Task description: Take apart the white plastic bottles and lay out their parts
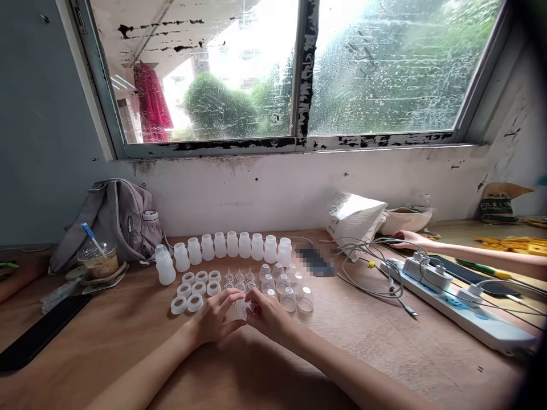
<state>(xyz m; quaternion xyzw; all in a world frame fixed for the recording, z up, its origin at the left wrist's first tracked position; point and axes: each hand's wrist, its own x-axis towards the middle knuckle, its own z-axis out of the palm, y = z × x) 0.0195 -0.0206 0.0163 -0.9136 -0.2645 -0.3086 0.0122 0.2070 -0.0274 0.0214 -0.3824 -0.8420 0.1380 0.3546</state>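
Worktop [141,341] under window [303,80], w/ bottles [220,245] in a curved row at the back, rings [195,302] + clear caps [305,299] in front. L hand [217,315] & R hand [268,313] close together, fingers of both pinching a small clear part [241,309] btwn them, near the rings.

Bottles [232,245] in a curved row behind rings [195,286], nipples [239,277] and domed caps [287,285]; backpack [123,216] left; power strip [459,304] right.
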